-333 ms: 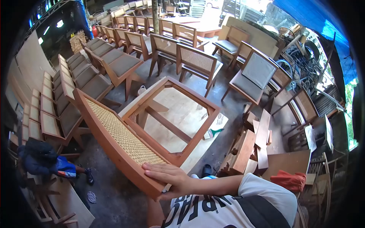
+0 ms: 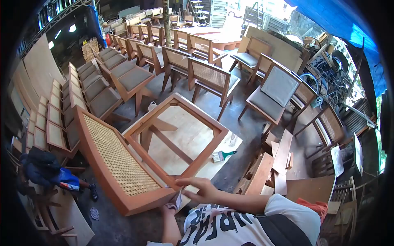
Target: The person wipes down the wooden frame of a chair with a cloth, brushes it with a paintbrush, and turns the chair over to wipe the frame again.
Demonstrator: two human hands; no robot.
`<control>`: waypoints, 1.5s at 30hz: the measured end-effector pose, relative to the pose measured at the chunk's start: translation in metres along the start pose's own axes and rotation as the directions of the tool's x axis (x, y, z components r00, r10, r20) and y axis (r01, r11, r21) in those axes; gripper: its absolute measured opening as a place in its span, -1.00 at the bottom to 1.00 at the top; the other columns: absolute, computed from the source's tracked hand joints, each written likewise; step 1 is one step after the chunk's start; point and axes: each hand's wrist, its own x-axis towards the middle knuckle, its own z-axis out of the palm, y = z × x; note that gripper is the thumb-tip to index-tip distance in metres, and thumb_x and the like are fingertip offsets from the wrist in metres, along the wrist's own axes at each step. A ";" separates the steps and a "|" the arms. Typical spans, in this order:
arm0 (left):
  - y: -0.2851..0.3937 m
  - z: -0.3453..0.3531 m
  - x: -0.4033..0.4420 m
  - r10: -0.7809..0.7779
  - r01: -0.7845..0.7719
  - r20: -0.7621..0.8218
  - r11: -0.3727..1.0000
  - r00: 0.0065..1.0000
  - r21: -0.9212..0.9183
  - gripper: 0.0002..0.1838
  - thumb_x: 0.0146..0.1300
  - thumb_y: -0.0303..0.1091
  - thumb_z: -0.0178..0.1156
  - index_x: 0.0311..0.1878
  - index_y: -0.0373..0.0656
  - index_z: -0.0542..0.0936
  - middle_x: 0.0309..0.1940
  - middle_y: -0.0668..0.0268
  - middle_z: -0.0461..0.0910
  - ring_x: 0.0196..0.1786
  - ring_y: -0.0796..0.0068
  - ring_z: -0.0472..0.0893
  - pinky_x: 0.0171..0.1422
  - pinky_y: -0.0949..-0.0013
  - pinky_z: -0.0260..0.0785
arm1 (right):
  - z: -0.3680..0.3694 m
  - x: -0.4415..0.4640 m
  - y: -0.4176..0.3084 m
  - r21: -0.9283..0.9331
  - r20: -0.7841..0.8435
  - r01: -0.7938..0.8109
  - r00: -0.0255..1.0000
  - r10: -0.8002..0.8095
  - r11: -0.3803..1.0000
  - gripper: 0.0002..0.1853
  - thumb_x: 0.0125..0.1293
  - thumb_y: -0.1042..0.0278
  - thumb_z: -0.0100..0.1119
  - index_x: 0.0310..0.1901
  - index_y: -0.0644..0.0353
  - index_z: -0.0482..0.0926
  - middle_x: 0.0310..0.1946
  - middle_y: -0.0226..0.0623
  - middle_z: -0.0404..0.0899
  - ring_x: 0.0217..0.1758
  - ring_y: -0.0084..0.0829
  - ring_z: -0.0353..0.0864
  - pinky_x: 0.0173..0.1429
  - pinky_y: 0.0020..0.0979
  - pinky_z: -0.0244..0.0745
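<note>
A wooden chair frame with a woven cane backrest (image 2: pixel 117 153) stands tilted before me, its open seat frame (image 2: pixel 201 149) reaching away to the right. My right hand (image 2: pixel 201 189) is at the corner where the backrest meets the seat frame, its fingers stretched out and their tips touching the wood or just over it. Below, close to the lower edge of the backrest, my left hand (image 2: pixel 167 210) is partly hidden. It holds a crumpled pale cloth (image 2: pixel 177 201). A green-handled paintbrush (image 2: pixel 221 156) lies on the plywood sheet (image 2: pixel 230 143) beyond the seat frame.
Rows of cushioned chairs (image 2: pixel 98 94) fill the left and back. Cane-backed chairs (image 2: pixel 209 78) stand just ahead. At right are stacked wood pieces (image 2: pixel 264 170) and a chair with a loose grey cushion (image 2: pixel 279 82). A person (image 2: pixel 49 172) is low at the left.
My right hand has left the outer edge of the backrest and moved to the seat-frame corner. The backrest has turned to show more cane. The cloth and the whole paintbrush have come into view.
</note>
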 end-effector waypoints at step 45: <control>-0.024 0.286 -0.037 0.375 -0.608 0.491 0.327 0.786 0.723 -0.89 0.42 -0.49 0.10 -0.09 -0.29 0.56 -0.31 0.34 0.58 -0.23 0.63 0.57 -0.12 0.54 0.44 | -0.097 -0.017 0.179 -0.472 -0.393 -0.344 0.906 0.156 0.812 -0.37 0.26 0.40 0.28 0.37 0.16 0.33 0.17 0.03 0.46 0.14 0.02 0.53 0.18 -0.19 0.47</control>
